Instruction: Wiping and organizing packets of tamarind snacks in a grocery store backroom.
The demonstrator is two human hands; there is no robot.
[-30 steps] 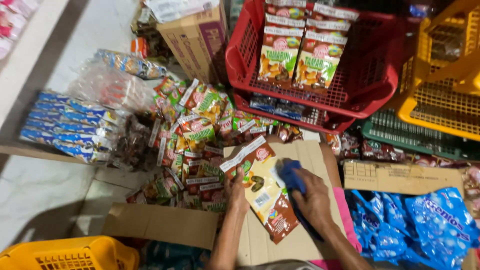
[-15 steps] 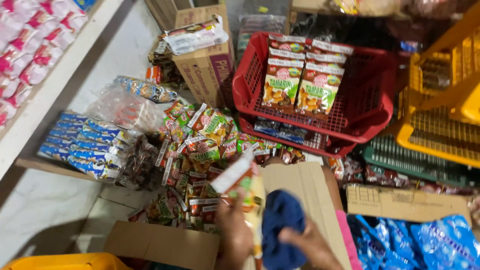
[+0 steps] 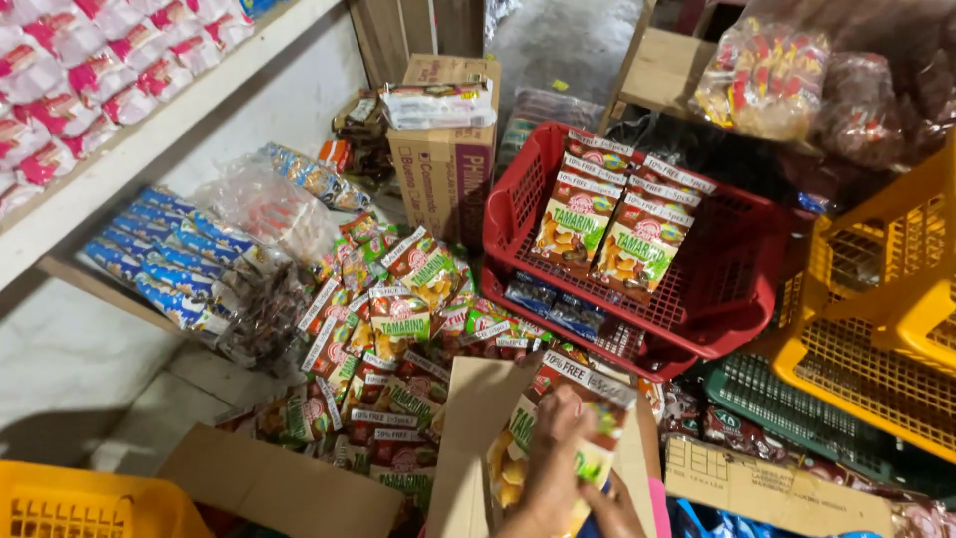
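Head view: snack pack lifted up off the cardboard.

Left hand (image 3: 554,468) was clamped on a green-and-yellow printed plastic snack packet (image 3: 558,433), raised since a second earlier; right hand (image 3: 612,510), near edge, grip unclear; red plastic crate (image 3: 737,289) far right.

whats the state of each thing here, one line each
left hand: gripping a snack packet
snack packet: held up, tilted, sealed
right hand: low at the frame edge, grip unclear
red basket: upright, holds two rows of packets
packet pile: loose heap on the floor
cardboard box: upright, a pack lying on top
yellow crate: tilted, nothing visible inside
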